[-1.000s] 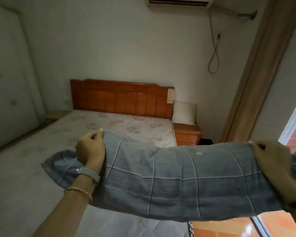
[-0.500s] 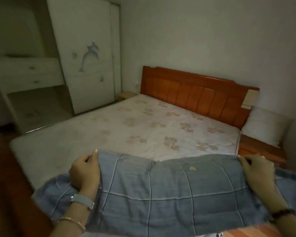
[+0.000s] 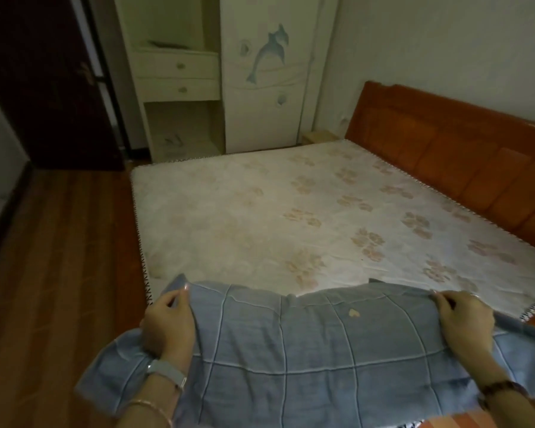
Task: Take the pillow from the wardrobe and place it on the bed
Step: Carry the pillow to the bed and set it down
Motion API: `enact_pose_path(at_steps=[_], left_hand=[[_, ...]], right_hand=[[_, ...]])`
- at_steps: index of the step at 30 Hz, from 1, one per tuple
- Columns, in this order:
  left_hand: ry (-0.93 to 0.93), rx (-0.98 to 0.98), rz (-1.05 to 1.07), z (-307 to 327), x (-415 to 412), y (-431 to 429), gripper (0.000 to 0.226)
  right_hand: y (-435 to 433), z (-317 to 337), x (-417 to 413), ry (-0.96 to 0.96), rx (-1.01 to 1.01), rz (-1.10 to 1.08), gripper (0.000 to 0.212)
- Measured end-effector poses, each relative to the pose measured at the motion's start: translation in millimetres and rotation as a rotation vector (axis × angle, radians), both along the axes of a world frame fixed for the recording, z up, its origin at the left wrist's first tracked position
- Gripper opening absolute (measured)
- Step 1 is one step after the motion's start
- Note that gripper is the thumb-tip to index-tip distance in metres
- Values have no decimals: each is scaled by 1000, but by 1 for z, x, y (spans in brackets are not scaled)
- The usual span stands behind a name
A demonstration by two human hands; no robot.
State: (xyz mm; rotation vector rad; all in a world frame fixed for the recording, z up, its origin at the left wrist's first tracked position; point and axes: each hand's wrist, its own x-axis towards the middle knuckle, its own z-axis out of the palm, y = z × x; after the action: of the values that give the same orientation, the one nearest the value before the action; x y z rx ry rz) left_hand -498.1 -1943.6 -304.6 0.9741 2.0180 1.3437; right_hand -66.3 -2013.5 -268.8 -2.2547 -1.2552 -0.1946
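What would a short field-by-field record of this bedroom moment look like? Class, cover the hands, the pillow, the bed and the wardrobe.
left hand: left hand grips the pillow's left end
right hand: right hand grips its right end
pillow: blue checked pillow, held at the near bed edge
bed: bare floral mattress, wooden headboard on the right
wardrobe: white wardrobe, dolphin door, open shelves beside it
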Motion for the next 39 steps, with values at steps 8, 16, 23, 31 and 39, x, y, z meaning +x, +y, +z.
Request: enact_pose_path(at_steps=[8, 16, 23, 31, 39], left_hand=[[-71, 56, 76, -3, 3, -63, 35], [-118, 45, 200, -21, 26, -122, 29], [-35, 38, 292, -38, 52, -129, 31], [62, 91, 392, -67, 72, -123, 24], [141, -251, 340, -239, 79, -171, 24]], right_hand=[[-15, -5, 5, -21, 103, 99, 24], [-49, -15, 24, -98, 137, 153, 22], [-36, -43, 52, -60, 59, 238, 28], [9, -88, 78, 30, 178, 258, 30], [-12, -271, 87, 322, -88, 33, 34]])
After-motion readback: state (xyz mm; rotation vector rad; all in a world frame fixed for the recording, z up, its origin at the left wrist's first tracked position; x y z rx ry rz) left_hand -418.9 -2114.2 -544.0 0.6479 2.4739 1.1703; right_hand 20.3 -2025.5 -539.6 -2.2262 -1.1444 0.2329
